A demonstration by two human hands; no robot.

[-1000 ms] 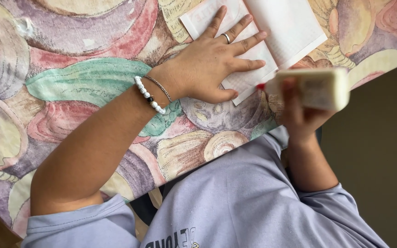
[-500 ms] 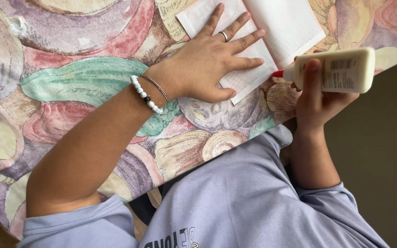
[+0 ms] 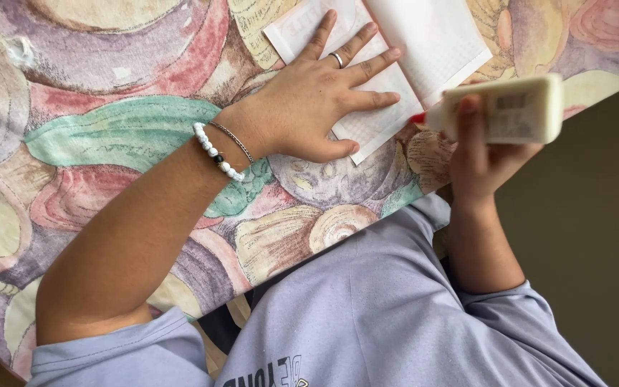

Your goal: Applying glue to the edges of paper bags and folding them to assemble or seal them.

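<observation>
Glue bottle [image 3: 510, 109]: cream-coloured squeeze bottle with a red tip, lying sideways in the air just past the table's edge, tip aimed at the near corner of the paper. Against the picture half a second ago we find it slightly lower and its tip a little nearer the paper; a second ago it sat lower still. What is inside the bottle we cannot tell.

We list the rest from largest to smallest.

Tablecloth [image 3: 109, 129]: a print of large shells in purple, pink, green and tan, covering the table.

Shirt [image 3: 395, 315]: pale lavender, short-sleeved, worn by the person.

Paper [image 3: 431, 36]: white folded sheets, lying on the tablecloth, in the same place as before.

Left hand [image 3: 317, 100]: flat on the paper, fingers spread and released, gripping nothing; we see no change in its pose.

Right hand [image 3: 485, 154]: fingers clenched around the glue bottle.

Bracelets [image 3: 220, 150]: one of white beads, one thin chain, on the left wrist.

Ring [image 3: 337, 59]: silver band on a left finger.
</observation>
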